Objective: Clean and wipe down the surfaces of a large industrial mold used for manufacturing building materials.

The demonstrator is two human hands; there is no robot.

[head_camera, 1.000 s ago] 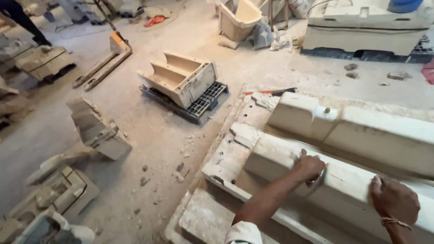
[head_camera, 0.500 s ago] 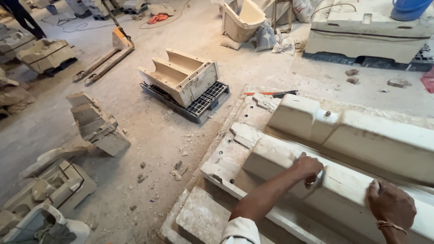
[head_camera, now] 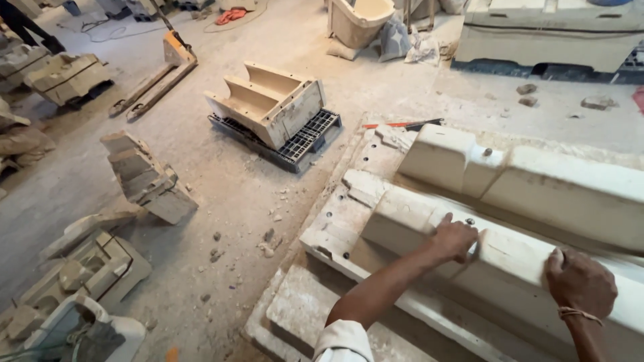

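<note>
Two hands, left hand (head_camera: 455, 240) and right hand (head_camera: 578, 281), grips curled on plaster mould (head_camera: 516, 258); dusty floor (head_camera: 221, 181).

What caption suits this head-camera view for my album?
Both hands, left hand and right hand, rest on a long pale plaster mould block in a dusty workshop.

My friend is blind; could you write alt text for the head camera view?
Two hands, left hand and right hand, press on a long pale plaster mould in a dusty workshop. Another mould on a pallet and broken pieces lie on the floor.
</note>
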